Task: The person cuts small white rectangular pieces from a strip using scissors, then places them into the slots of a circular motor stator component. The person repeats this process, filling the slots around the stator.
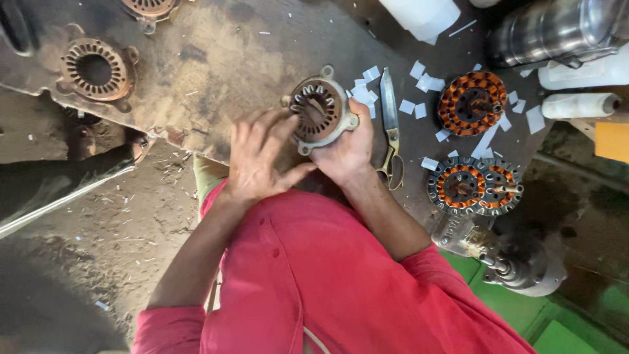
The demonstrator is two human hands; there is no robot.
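A round rusty motor stator core (319,110) with empty slots and mounting lugs rests tilted at the near edge of the dark workbench (223,65). My right hand (347,147) cups it from below and the right, gripping its rim. My left hand (259,154) reaches in from the left, fingertips touching the stator's left rim and slots. Whether a paper slip is pinched in those fingers is hidden. I wear red sleeves.
Scissors (391,128) lie just right of the stator among cut white paper slips (363,88). Two copper-wound stators (473,101) (475,185) sit to the right. Another bare stator (97,69) lies far left. White rolls (580,105) and a metal motor housing (517,259) stand at the right.
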